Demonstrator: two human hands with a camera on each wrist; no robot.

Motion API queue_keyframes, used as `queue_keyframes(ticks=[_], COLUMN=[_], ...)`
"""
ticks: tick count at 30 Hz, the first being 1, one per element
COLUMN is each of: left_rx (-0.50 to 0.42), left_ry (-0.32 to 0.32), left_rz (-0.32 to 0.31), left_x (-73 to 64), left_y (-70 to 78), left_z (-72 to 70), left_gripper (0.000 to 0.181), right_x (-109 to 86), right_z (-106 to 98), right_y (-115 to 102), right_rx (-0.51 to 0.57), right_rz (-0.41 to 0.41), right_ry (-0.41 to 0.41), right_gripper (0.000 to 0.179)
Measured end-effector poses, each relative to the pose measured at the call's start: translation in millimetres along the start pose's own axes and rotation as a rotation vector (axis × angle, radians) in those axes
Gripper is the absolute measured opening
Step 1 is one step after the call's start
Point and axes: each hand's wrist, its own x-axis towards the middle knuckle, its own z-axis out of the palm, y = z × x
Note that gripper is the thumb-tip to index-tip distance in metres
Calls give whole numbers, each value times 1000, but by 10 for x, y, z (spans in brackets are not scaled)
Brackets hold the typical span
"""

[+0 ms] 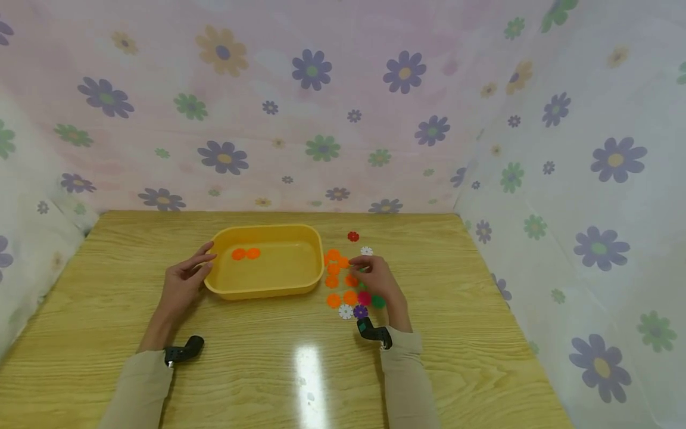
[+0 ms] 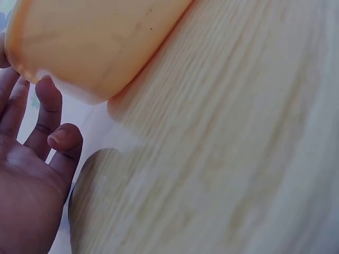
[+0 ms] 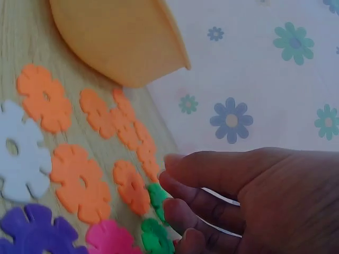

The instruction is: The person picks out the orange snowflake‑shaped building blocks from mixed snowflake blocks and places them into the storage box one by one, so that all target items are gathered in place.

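My left hand (image 1: 182,286) is at the left end of a yellow plastic basin (image 1: 262,293), its fingertips at the rim. In the left wrist view the thumb stands apart from the basin wall (image 2: 90,47). Two orange snowflake discs (image 1: 246,254) lie inside the basin. My right hand (image 1: 377,280) is over loose discs right of the basin, thumb and index tips close together, with nothing visible between them. Its fingertips overlap an orange disc (image 3: 149,164) in the right wrist view. More orange discs (image 3: 79,182) lie around it.
Nearer me are white (image 1: 345,311), purple (image 1: 361,311), pink (image 1: 364,298) and green (image 1: 378,301) discs. A red disc (image 1: 353,236) and another white disc (image 1: 367,251) lie farther back. Flower-patterned cloth (image 1: 278,137) hangs behind the wooden table (image 1: 241,369).
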Motion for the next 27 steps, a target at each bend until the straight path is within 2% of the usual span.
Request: queue_keyframes(ticks=[3, 7, 16, 27], left_rx=[-2, -13, -66, -72], left_ry=[-4, -14, -37, -35], left_rz=[8, 10, 9, 5], left_x=[3, 6, 11, 15], left_y=[-9, -23, -33, -15], left_z=[-3, -12, -35, -30], left_gripper=[32, 31, 30, 27], right_x=[-11, -9, -23, -8], right_z=[-9, -20, -17, -7], right_y=[28, 75, 124, 180], right_rx=[-57, -78, -28, -28], right_rz=[-15, -38, -88, -86], right_ry=[-15, -49, -66, -58], right_gripper=[25, 28, 31, 27])
